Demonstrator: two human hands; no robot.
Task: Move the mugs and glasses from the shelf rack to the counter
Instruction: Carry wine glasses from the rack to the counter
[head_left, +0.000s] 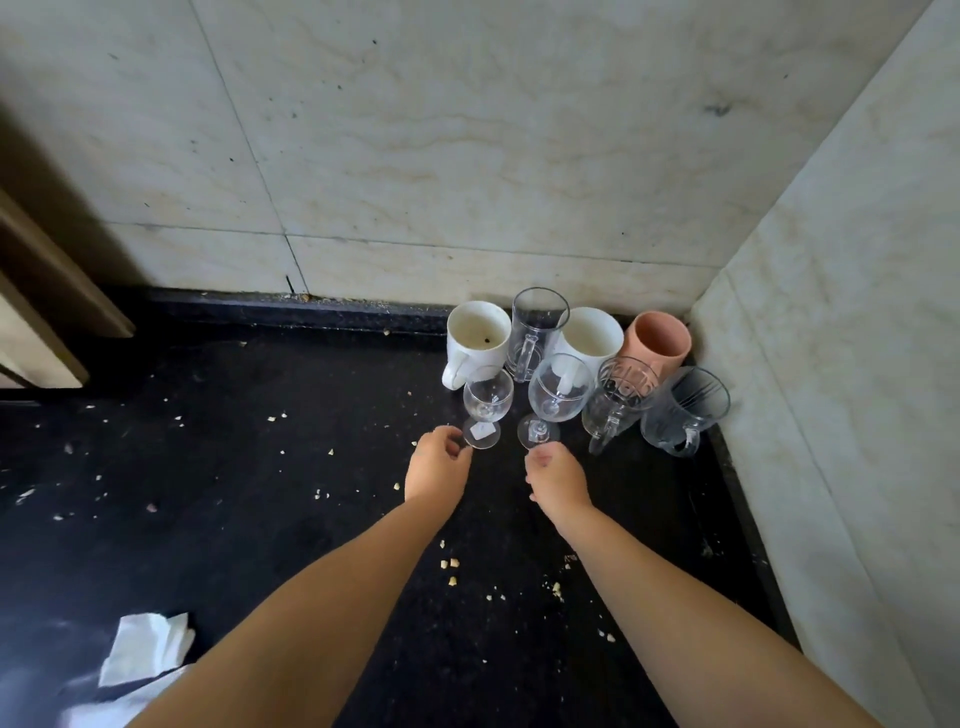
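Two clear stemmed wine glasses stand upright on the black counter (260, 467) — the left wine glass (487, 402) has a white sticker on its foot, the right wine glass (558, 392) is slightly larger. Behind them, packed into the corner, are a white mug (475, 338) with a dark speck inside, a tall clear glass mug (535, 330), a second white mug (595, 338), a pink cup (660, 343) and two more clear handled glasses (618, 397) (683, 410) — apparently empty. The left hand (436, 465) and right hand (556, 480) hover just before the wine glasses' feet, fingers loosely curled and holding nothing. Crumbs and a crumpled tissue (145, 649) lie on the counter.
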